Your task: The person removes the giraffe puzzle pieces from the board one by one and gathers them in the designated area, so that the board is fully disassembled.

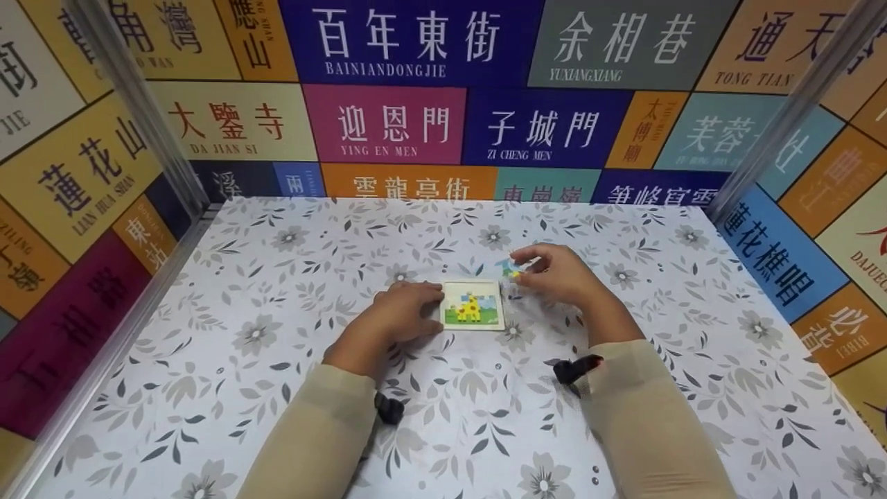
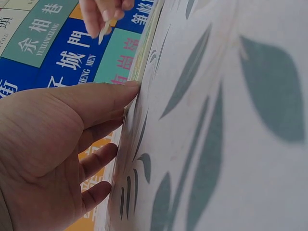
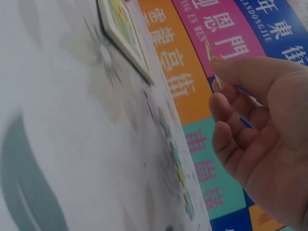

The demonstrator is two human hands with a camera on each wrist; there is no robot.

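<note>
A small jigsaw puzzle tray point(image 1: 473, 283) lies flat near the middle of the table, with a pale rim and a partly assembled yellow giraffe picture. My left hand point(image 1: 405, 310) rests at its left edge, thumb by the lower corner and fingers by the upper; the left wrist view shows the thumb touching the edge. Above and right of the tray, my right hand point(image 1: 558, 274) pinches a thin blue, green and yellow puzzle piece point(image 1: 509, 269) between thumb and fingers. Edge-on in the right wrist view, the piece point(image 3: 209, 49) is held clear of the table.
Several colourful flat pieces point(image 3: 177, 161) lie on the table in the right wrist view, likely behind the right hand in the head view. A white floral cloth point(image 1: 298, 416) covers the table. Panels point(image 1: 388, 125) with printed characters enclose the back and sides.
</note>
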